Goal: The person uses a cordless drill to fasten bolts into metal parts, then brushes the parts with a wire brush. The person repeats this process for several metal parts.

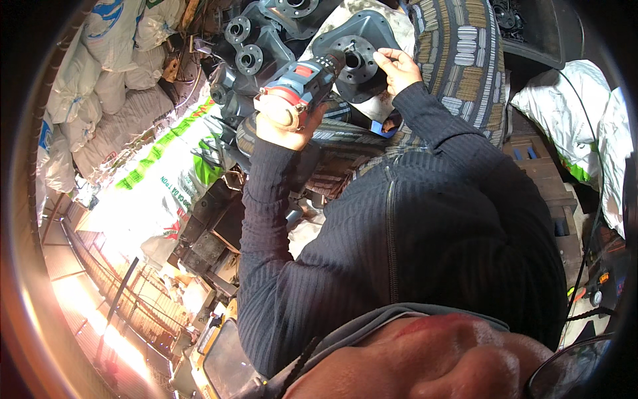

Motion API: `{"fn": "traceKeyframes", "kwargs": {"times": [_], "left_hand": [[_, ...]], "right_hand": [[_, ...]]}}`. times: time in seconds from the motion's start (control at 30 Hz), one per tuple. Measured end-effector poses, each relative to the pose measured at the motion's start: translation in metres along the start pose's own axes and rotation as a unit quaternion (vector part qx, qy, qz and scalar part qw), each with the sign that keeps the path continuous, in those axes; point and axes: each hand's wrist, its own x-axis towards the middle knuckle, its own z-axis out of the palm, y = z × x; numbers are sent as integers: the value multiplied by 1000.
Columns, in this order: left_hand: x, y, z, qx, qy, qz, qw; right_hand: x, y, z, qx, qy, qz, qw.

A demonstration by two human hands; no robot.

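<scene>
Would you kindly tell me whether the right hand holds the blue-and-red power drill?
No, the left hand grips the blue-and-red power drill.

Both forearms (pixel 267 193) reach forward — left grip (pixel 286 135) curled closed, right grip (pixel 400 71) with fingertips drawn close.

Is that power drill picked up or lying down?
Picked up: the left hand is wrapped around the power drill, its chuck end toward a round flange.

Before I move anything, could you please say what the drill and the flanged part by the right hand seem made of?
The drill seems matte plastic, blue-grey and red, judging by its moulded casing. The flanged part is probably metal, dull grey, given its sheen and holed flange; whether painted is unclear.
</scene>
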Motion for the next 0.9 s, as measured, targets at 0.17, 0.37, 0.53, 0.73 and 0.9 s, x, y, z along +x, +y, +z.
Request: {"fn": "traceKeyframes", "kwargs": {"times": [0.17, 0.37, 0.53, 0.73, 0.9], "left_hand": [[7, 11, -13, -29, -7, -47, 998], [-8, 23, -31, -94, 8, -12, 995], [-25, 11, -38, -76, 36, 5, 996], [-30, 7, -38, -51, 22, -10, 998], [-28, 7, -30, -76, 28, -6, 997]], "right_hand": [[27, 8, 14, -38, 47, -42, 997], [30, 17, 6, -113, -21, -19, 993], [30, 20, 8, -65, -86, -10, 994], [26, 27, 10, 20, -128, 67, 989], [18, 32, 9, 81, -140, 70, 984]]}}
